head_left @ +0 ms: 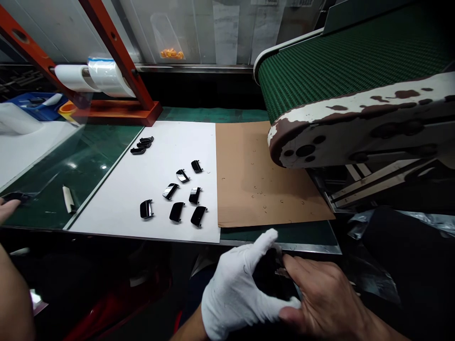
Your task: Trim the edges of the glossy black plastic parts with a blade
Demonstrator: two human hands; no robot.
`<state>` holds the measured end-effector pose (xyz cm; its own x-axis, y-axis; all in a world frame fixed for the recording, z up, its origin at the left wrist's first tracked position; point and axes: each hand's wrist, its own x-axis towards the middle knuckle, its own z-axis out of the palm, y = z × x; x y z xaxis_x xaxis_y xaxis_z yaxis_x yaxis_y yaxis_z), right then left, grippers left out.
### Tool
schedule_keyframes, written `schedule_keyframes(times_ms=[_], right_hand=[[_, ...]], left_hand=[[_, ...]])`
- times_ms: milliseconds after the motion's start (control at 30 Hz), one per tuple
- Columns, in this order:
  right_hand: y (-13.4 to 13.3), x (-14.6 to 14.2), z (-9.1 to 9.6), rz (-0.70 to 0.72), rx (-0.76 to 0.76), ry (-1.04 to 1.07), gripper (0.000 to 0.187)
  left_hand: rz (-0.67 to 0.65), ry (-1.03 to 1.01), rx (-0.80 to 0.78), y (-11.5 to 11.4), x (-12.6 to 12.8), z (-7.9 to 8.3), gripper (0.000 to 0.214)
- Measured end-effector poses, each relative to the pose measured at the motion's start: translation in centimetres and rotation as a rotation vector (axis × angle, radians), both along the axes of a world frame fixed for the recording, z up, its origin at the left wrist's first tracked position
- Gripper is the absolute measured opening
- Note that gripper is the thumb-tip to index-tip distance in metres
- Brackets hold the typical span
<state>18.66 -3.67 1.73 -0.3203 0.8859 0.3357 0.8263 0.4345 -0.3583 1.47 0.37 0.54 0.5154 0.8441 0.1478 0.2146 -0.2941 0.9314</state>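
My left hand [241,289], in a white cotton glove, and my bare right hand [323,293] meet at the bottom of the view around a dark glossy part [272,279]. Both hands grip it, and a small metal clip shows at its edge, but my fingers hide most of it. Farther ahead, several glossy black handle-shaped parts [177,211] lie apart from my hands on a white sheet [106,208]. A co-worker's bare hand [7,209] rests at the far left, near another black part [16,197].
A brown cardboard sheet [263,184] lies beside the white sheet on a green mat [99,156], partly under the end of a green belt conveyor [341,66]. An orange rack [121,109] holds film rolls [103,78]. A pale stick [68,199] lies on the mat.
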Motion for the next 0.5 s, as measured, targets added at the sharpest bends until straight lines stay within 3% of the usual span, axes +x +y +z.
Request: schedule_keyframes(times_ms=[200,333,500], right_hand=[[0.0,0.0,0.0,0.034,0.041,-0.026,0.076],[0.3,-0.4,0.7,0.037,0.039,0.142,0.064],[-0.6,-0.8,1.2,-0.217,-0.093,0.434,0.064]], left_hand=[[0.009,-0.036,-0.060,0.3,0.1,0.0,0.093],[-0.012,-0.222,-0.189,0.4,0.8,0.0,0.096],[-0.012,-0.451,-0.241,0.2,1.3,-0.5,0.099]])
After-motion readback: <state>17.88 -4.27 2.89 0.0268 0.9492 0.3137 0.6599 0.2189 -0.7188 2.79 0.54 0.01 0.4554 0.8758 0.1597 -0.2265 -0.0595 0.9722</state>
